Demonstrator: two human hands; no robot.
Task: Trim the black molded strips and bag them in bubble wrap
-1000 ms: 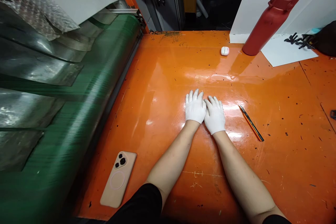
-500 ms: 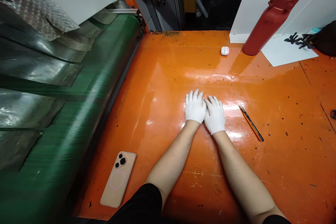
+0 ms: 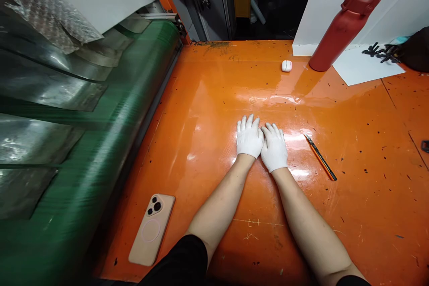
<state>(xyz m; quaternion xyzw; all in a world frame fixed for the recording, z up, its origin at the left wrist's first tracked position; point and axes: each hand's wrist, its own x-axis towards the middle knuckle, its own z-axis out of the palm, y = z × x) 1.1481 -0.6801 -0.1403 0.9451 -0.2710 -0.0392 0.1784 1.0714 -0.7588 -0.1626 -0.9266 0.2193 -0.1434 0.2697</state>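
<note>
Far left of the hands, a sheet of bubble wrap (image 3: 40, 4) hangs over dull metal sheeting (image 3: 40, 85), both cut off by the frame. Beside them runs a green-covered roller (image 3: 83, 143), its surface streaked and hard to make out. Lower left of the hands, a smartphone in a peach case (image 3: 151, 230) lies face down on the orange table top (image 3: 368, 214), showing three lenses and a faint ring.

The left hand (image 3: 249, 136) and right hand (image 3: 274, 147), in white knit gloves, lie flat and open, palms down, side by side and touching. They grip nothing.

Just right of the hands lies a slim orange craft knife (image 3: 321, 157), untouched. Farther up sit a white earbud case (image 3: 286, 66) and a red bottle (image 3: 342, 22), tilted, its top blurred. Upper right, a white sheet (image 3: 365, 66) bears a black, unclear shape (image 3: 382, 52); a dark bag (image 3: 417, 49) is cut off by the edge.
</note>
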